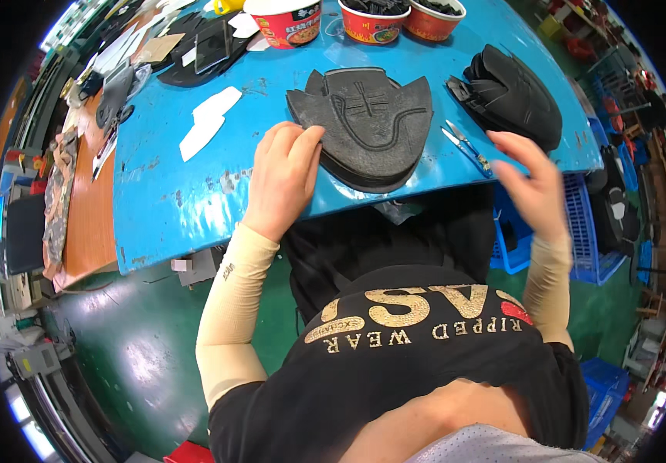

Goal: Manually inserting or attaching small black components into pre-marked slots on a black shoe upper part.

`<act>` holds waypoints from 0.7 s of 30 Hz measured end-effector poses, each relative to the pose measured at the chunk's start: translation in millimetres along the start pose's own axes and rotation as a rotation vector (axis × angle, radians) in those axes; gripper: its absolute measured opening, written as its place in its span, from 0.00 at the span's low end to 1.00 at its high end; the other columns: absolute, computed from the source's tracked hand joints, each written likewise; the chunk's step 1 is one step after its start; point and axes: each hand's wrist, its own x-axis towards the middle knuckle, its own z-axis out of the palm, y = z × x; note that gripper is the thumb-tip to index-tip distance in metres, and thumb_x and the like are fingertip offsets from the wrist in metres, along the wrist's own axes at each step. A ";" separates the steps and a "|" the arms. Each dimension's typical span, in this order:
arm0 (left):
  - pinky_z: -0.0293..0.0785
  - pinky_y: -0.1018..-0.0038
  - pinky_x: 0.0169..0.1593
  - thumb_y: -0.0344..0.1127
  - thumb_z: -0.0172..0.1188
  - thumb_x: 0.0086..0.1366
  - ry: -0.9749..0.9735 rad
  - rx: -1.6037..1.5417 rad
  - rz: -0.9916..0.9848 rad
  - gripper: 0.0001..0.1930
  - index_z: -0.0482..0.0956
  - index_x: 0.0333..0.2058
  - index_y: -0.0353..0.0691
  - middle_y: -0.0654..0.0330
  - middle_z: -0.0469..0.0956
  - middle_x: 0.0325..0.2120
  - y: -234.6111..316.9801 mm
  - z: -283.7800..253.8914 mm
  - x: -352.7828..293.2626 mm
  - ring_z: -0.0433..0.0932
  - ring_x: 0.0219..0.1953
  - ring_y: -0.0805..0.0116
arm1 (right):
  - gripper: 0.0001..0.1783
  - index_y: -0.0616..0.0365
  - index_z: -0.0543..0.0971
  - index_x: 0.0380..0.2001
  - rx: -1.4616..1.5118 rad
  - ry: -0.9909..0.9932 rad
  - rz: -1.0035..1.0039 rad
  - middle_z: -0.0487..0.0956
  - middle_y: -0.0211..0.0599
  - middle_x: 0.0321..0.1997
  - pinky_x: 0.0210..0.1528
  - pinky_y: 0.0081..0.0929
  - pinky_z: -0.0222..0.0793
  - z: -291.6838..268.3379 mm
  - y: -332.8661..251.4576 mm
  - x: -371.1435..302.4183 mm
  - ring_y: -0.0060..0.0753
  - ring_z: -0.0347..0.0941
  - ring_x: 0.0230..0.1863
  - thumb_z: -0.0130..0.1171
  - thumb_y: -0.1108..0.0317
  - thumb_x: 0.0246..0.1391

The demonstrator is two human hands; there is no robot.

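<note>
A stack of black, shield-shaped shoe upper pieces (371, 123) lies at the middle of the blue table, the top one marked with a curved raised line and crossed stitching. My left hand (283, 177) is closed at the stack's left edge, its curled fingertips on the top piece; the thumb is mostly hidden. Blue-handled thread snips (468, 150) rest on the table to the right of the stack. My right hand (532, 185), slightly blurred, hovers just right of the snips with fingers apart and nothing in them. Beyond it sits a second pile of folded black uppers (510, 96).
Three red paper bowls, one an empty-looking bowl (285, 21) and another holding black scraps (375, 21), stand along the far side. White paper pieces (209, 123) and a dark pile with a phone (213, 44) lie left. Blue crates (591, 231) are below the table at right.
</note>
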 end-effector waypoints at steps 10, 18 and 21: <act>0.70 0.68 0.41 0.20 0.52 0.62 -0.002 -0.121 -0.312 0.11 0.74 0.44 0.31 0.50 0.71 0.34 14.9 28.0 -4.1 0.71 0.37 0.55 | 0.14 0.56 0.81 0.39 -0.452 0.151 -0.186 0.77 0.37 0.41 0.45 0.32 0.69 59.2 67.5 25.2 0.41 0.72 0.41 0.60 0.79 0.46; 0.69 0.68 0.40 0.20 0.53 0.61 0.031 -0.230 -0.378 0.11 0.75 0.43 0.33 0.51 0.71 0.33 40.5 35.1 -5.9 0.71 0.34 0.55 | 0.17 0.58 0.81 0.38 -0.489 0.171 -0.314 0.79 0.38 0.44 0.46 0.33 0.72 66.6 69.0 49.4 0.43 0.74 0.44 0.59 0.83 0.42; 0.68 0.70 0.39 0.21 0.52 0.62 0.025 -0.215 -0.455 0.10 0.75 0.42 0.34 0.53 0.71 0.32 33.2 26.4 -6.9 0.71 0.34 0.58 | 0.18 0.59 0.81 0.40 -0.403 0.172 -0.403 0.79 0.41 0.45 0.47 0.33 0.71 61.6 57.8 41.3 0.44 0.74 0.46 0.61 0.82 0.42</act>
